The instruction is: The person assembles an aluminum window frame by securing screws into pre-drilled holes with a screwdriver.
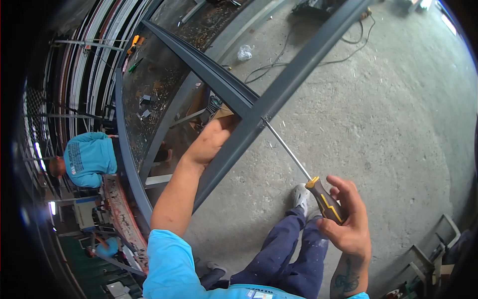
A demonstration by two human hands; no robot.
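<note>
My right hand (348,214) is closed around the dark handle with yellow trim of a screwdriver (324,202); some of its fingers are curled loosely. The long shaft runs up and left, its tip touching the outer side of a dark grey metal frame (298,70) by the joint with a crossbar (204,70). On the inner side of that joint, my left hand (214,139) grips the frame, with its fingertips hidden behind the profile.
A yellow-handled tool (133,45) and a green screwdriver (135,65) lie on the bench at upper left. Cables (279,65) and a crumpled plastic bag (244,53) lie on the concrete floor (388,124). A co-worker in a blue shirt (89,159) is at left.
</note>
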